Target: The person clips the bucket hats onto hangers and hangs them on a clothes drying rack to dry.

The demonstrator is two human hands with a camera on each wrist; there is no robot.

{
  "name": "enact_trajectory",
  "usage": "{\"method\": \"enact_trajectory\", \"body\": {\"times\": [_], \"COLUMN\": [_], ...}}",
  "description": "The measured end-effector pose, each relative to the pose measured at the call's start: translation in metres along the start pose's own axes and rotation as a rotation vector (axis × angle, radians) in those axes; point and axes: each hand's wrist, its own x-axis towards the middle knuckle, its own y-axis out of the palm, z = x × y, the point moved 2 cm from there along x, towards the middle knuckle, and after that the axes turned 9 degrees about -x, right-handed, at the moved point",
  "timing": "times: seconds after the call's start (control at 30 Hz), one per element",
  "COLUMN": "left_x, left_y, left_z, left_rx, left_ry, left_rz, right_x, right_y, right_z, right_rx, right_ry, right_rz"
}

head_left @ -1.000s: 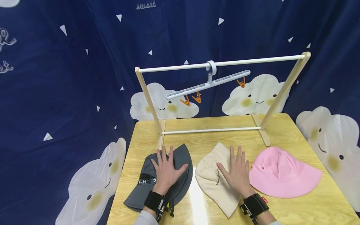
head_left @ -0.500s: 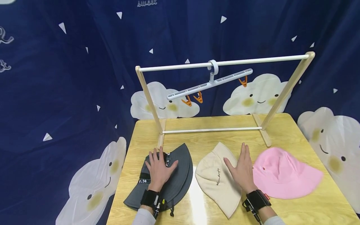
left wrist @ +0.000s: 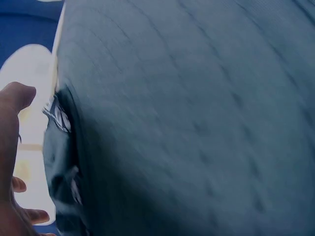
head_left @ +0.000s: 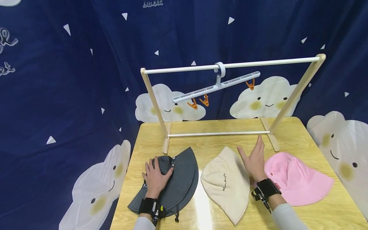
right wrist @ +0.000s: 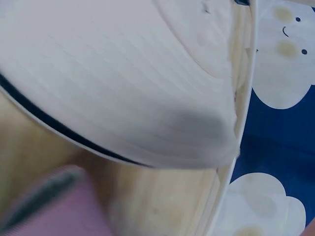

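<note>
Grey hat (head_left: 184, 179) left, flattened, brim fanned right; left hand (head_left: 156, 180) over crown, contact unclear. Cream hat (head_left: 225, 183) centre, flattened, dark script facing up. Pink hat (head_left: 299, 180) right, crown bulging at far side, brim spread near-right. Right hand (head_left: 256, 163) between cream and pink.

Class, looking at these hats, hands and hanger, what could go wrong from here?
1. The dark hat has a loose cord near the left hand, which might snag the wrist strap.
2. The right hand, between the cream hat and pink hat, could nudge either.
3. Two orange clips sit close together on the hanger, so hats clipped there might crowd.
</note>
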Motion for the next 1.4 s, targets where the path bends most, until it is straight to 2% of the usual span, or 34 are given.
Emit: {"method": "enact_trajectory", "body": {"times": [0.2, 0.37, 0.6, 0.83, 1.07, 1.2, 1.3, 1.4], "left_x": [-0.008, -0.007, -0.003, -0.008, -0.004, 0.001, -0.001, -0.004], "left_y": [-0.004, -0.005, -0.008, -0.004, -0.002, 0.000, 0.002, 0.003], "left_z": [0.014, 0.023, 0.029, 0.037, 0.040, 0.043, 0.045, 0.047], "left_rx": [-0.013, -0.020, -0.046, -0.087, -0.105, -0.085, -0.048, -0.024], "left_ry": [-0.037, -0.046, -0.013, -0.002, 0.062, 0.048, 0.030, 0.024], "left_rz": [0.014, 0.016, -0.052, -0.068, -0.111, -0.064, -0.022, -0.015], "right_x": [0.027, 0.061, 0.111, 0.145, 0.181, 0.203, 0.214, 0.223], "right_y": [-0.009, -0.022, -0.035, -0.056, -0.067, -0.072, -0.073, -0.072], "right_z": [0.002, 0.009, 0.027, 0.036, 0.061, 0.075, 0.078, 0.080], "right_rx": [0.070, 0.133, 0.181, 0.138, 0.171, 0.173, 0.159, 0.147], "right_ry": [0.055, 0.059, 0.041, 0.025, 0.006, -0.026, -0.032, -0.031], "right_rz": [-0.031, -0.013, 0.039, 0.067, 0.119, 0.107, 0.103, 0.108]}}
